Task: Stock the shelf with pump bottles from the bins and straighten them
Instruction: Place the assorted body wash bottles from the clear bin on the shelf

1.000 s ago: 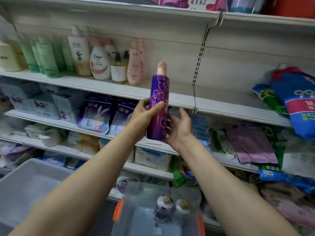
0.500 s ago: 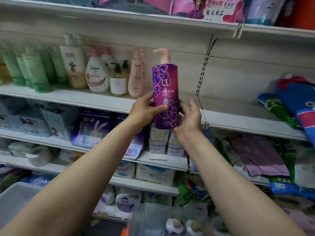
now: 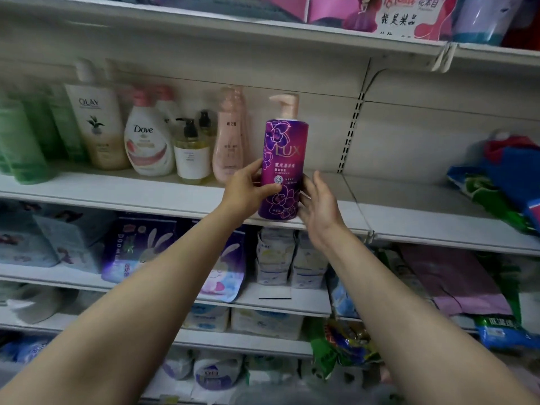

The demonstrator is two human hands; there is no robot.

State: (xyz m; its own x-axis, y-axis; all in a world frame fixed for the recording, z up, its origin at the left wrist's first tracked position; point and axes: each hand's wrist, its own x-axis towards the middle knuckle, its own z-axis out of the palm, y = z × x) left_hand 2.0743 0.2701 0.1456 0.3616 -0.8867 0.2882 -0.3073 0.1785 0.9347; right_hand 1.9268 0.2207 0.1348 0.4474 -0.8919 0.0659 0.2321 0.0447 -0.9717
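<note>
A purple Lux pump bottle [image 3: 285, 159] with a pale pink pump stands upright at the front edge of the white shelf [image 3: 146, 197], label facing me. My left hand [image 3: 248, 191] grips its lower left side, thumb across the front. My right hand [image 3: 318, 206] lies against its right side with the fingers nearly straight. To the left stand a pink bottle [image 3: 229, 141], a small amber pump bottle [image 3: 193, 153], a Dove bottle [image 3: 147, 141], an Olay bottle [image 3: 98, 118] and green bottles [image 3: 23, 141].
Right of the Lux bottle the shelf board runs bare up to blue and green bags [image 3: 502, 182]. A slotted upright [image 3: 350, 124] divides the back wall. Lower shelves hold packs of wipes and pouches [image 3: 140, 247]. Packages sit on the top shelf [image 3: 380, 16].
The purple bottle has been lifted up from waist height, turned label-forward and brought down onto the shelf's front edge. My view has tilted up, so the bins have left the frame.
</note>
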